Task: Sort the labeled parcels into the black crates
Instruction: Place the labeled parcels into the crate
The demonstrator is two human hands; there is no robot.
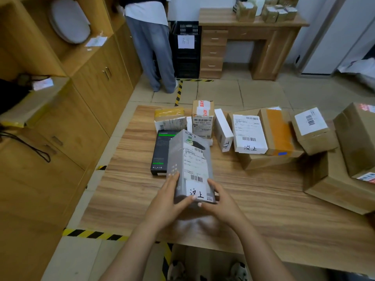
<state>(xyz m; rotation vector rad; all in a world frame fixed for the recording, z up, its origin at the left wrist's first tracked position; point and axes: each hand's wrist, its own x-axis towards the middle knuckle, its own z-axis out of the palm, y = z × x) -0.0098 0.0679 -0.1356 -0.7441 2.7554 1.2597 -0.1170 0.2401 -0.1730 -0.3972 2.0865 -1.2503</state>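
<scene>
I hold a grey boxed parcel (189,165) with a white shipping label, tilted up above the wooden table (253,199). My left hand (169,201) grips its lower left side, thumb on the front. My right hand (221,201) grips its lower right corner. A handwritten white sticker sits at the parcel's near end. Stacked black crates (186,51) with a white paper sign stand against the far wall, beside a person's legs.
Several other parcels lie across the table's far side: a black and green box (160,153), a taped brown box (203,118), white-labeled parcels (248,133) and large cartons (341,179) at right. Wooden cabinets (91,88) line the left. A desk (243,43) stands at the back.
</scene>
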